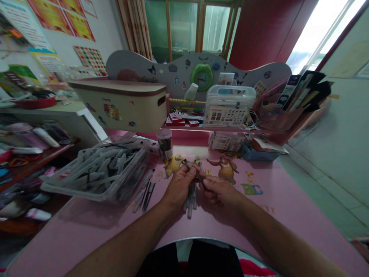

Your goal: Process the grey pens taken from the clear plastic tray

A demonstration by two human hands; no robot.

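Note:
Between my two hands, over the middle of the pink desk (288,215), is a slim grey pen (188,164) with a dark end pointing up and left. My left hand (180,186) pinches it with thumb and fingers. From the other side, my right hand (220,190) grips its lower end, the fingers curled. Several translucent grey pens (189,204) lie bunched below the hands, partly hidden by them. To the left is a clear plastic tub (99,195) heaped with similar grey pens (106,169). A few dark and grey pens (148,197) lie loose beside it.
Behind the hands stands a clear cylindrical jar (165,144). A cream lidded box (123,107), a clear handled case (229,107) and a green clock (201,77) are on or above the rear shelf. At right are a blue box (261,154) and a stuffed holder (284,117).

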